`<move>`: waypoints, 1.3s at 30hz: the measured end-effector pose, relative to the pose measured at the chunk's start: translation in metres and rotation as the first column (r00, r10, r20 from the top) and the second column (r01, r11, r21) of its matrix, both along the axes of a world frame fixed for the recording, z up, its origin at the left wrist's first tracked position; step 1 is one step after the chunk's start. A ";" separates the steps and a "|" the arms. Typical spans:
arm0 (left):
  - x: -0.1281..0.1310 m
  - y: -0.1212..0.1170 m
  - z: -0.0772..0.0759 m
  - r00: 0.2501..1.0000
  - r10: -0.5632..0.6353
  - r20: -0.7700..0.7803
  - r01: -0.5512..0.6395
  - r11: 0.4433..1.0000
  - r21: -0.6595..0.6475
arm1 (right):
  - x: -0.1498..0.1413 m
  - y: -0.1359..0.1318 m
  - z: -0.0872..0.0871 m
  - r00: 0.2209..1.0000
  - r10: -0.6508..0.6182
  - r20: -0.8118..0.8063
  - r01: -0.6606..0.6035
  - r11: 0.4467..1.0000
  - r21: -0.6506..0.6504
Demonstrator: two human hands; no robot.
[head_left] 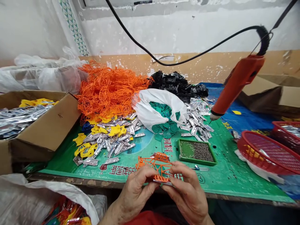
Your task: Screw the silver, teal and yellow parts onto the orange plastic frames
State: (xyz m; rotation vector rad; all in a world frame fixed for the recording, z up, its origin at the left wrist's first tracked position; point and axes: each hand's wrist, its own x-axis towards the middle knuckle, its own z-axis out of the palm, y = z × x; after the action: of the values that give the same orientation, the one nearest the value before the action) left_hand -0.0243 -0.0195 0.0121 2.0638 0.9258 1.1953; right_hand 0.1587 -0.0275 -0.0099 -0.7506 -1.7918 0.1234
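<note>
Head view: the left hand and the right hand meet low in the middle, fingers curled and closed from either side on an orange plastic lattice frame. A silver metallic strip lies along the frame's underside, pressed in among the fingertips. The frame's long axis runs sideways from hand to hand, tipped slightly, with its open latticework facing up toward the camera.

Just past the right fingertips, a small blue-collared screwdriver lies on a green woven mat. Beyond it sits a green tray of tiny dark parts. Up and to the right of the fingers, an orange electric screwdriver hangs tip-down from its black cable.

Ahead of the fingers are loose silver strips and yellow plastic pieces, then a heap of orange lattice frames (tangled together, well beyond the hands). A white plastic bag of green pieces sits to its right, and red baskets stand far right
</note>
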 end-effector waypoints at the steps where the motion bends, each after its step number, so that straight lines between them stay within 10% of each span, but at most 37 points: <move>1: -0.001 0.000 0.001 1.000 -0.007 -0.003 0.007 1.000 0.015 | -0.001 0.000 0.002 1.000 -0.007 0.010 0.007 1.000 0.029; 21: -0.012 -0.003 -0.005 0.983 -0.177 -0.042 0.181 0.969 0.166 | -0.010 -0.012 0.007 0.968 -0.244 0.064 0.231 0.959 0.163; 39: -0.023 -0.003 -0.010 0.971 -0.195 -0.142 0.218 0.959 0.178 | -0.007 -0.013 0.003 0.974 -0.177 0.145 0.158 0.978 0.135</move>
State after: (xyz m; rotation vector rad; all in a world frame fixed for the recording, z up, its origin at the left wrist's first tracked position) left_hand -0.0473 -0.0225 0.0020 2.3459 0.6479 1.0925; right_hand 0.1520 -0.0403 -0.0065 -0.8382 -1.8558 -0.1605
